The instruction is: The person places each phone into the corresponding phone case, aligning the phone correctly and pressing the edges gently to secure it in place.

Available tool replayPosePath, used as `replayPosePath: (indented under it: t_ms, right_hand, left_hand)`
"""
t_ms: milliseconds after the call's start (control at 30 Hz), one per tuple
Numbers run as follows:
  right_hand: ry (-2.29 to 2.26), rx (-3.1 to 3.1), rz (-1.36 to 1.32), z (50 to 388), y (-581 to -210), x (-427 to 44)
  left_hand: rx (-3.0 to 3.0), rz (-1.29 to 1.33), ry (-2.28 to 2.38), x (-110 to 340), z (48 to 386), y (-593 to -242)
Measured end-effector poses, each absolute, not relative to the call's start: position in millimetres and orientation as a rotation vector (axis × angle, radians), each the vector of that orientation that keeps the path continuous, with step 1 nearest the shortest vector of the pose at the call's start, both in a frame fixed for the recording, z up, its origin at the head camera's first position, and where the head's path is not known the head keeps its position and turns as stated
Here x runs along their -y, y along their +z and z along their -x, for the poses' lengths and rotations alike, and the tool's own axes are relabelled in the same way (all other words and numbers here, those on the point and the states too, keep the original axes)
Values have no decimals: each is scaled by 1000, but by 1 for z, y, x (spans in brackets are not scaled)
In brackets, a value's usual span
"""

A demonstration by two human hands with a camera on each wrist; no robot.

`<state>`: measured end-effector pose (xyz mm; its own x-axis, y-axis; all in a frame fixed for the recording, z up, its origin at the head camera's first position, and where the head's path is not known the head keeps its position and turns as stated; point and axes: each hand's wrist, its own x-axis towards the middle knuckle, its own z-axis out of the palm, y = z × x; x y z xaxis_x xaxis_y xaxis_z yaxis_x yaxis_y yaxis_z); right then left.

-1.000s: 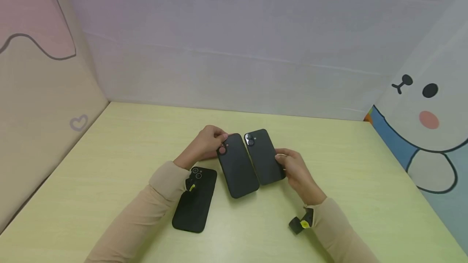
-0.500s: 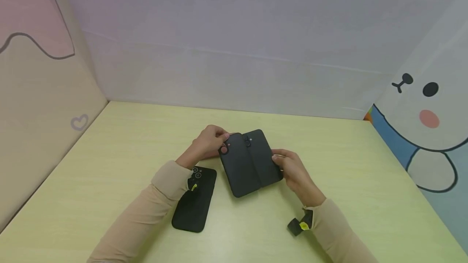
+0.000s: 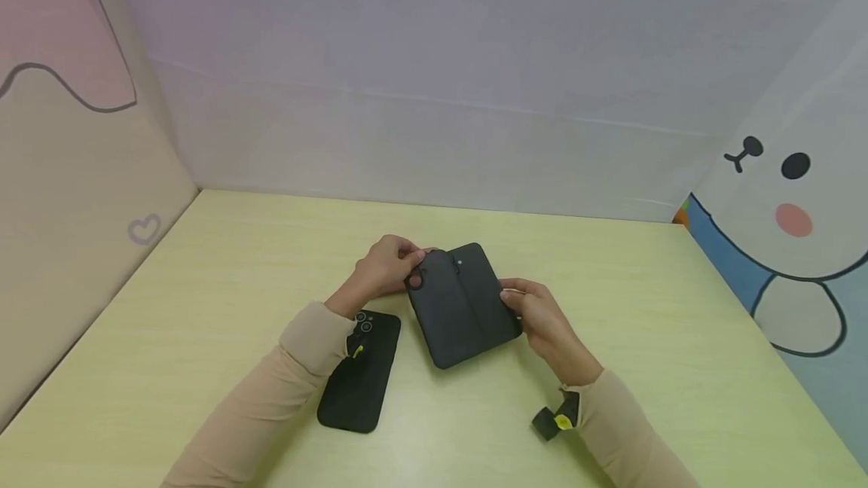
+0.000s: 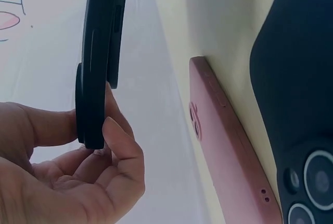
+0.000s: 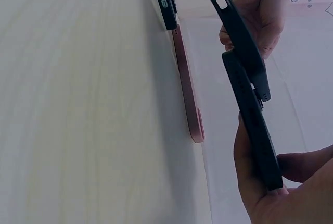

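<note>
In the head view my left hand (image 3: 385, 268) pinches the upper left corner of a black phone case (image 3: 444, 315) with a camera cutout. My right hand (image 3: 542, 316) grips the right edge of a black phone (image 3: 484, 277), whose left part lies behind the case. In the right wrist view the case (image 5: 237, 28), with a small opening in its edge, overlaps the end of the phone (image 5: 254, 125); whether it sits inside is unclear. Thumb and fingers of the left hand (image 4: 99, 182) hold the dark edges in the left wrist view.
Another black phone (image 3: 359, 379) lies on the pale yellow table (image 3: 203, 307), partly under the left wrist. A pink phone or case (image 4: 229, 156) lies beyond it, mostly hidden from the head view by the left hand. Printed panels (image 3: 441, 149) stand around the table.
The right hand has moved left with its phone, closing the gap to the case and sliding the phone's left part behind it. The left hand has barely moved, still holding the case.
</note>
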<state>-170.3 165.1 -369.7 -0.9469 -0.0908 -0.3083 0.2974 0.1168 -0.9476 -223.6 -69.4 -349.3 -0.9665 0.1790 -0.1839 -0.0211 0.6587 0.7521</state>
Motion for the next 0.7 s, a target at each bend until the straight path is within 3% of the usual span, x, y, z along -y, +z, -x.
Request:
replayPosePath:
  t_ms: [700]
  right_hand:
    - [-1922, -2016, -108, 166, -369, -161]
  left_hand:
    - [-2844, -138, 1089, 65, 213, -348]
